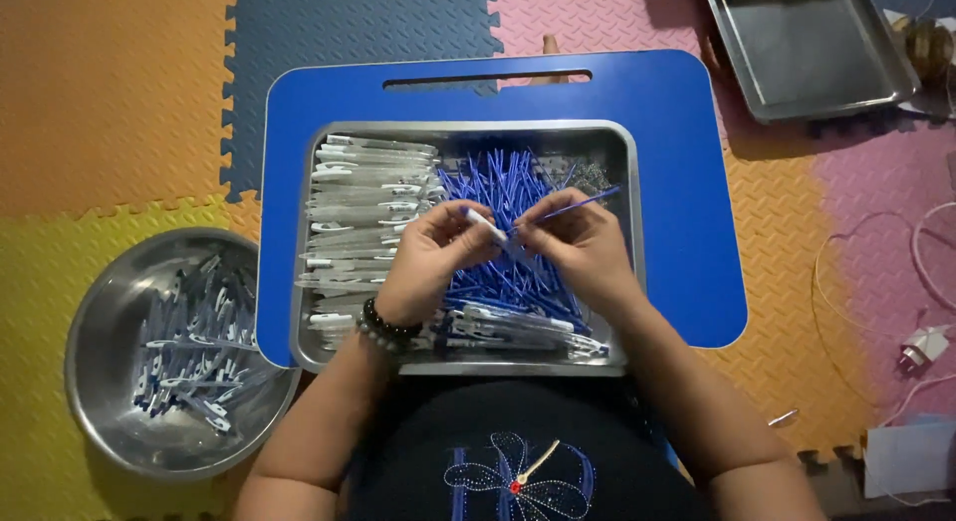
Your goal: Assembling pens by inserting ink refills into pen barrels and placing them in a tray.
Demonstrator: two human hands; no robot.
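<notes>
left hand (430,254): over middle of steel tray, fingers curled together, pinching a clear pen barrel (488,225) w/ blue tip; beaded bracelet (383,329) on wrist.
right hand (581,242): just beside left, over tray's right half; thumb + forefinger clamped on a thin blue ink refill (581,203), which slants up-right past the knuckles.
barrel vs refill: ends meet btwn the two hands, above the refill pile; can't tell if refill is inside the barrel.
tray (625,142): rectangular, steel, sits centre of blue lap table.
tray left half: stack of clear pen barrels (363,197), lying crosswise, reaching tray's left edge.
tray centre/right: heap of loose blue refills (503,182), partly hidden under the hands.
tray near edge: a few clear pens w/ blue parts (523,327) lying along it.
tray far-right corner: small grey bits (596,175), too small to tell.
lap table (687,182): blue, handle slot at far edge, on foam floor mats.
steel bowl (100,312): round, on mat off table's left near corner; holds pens w/ blue-white clips (194,357).
second tray (812,43): steel, on mat beyond table's far-right corner.
charger + white cable (924,344): on mat, well right of table.
</notes>
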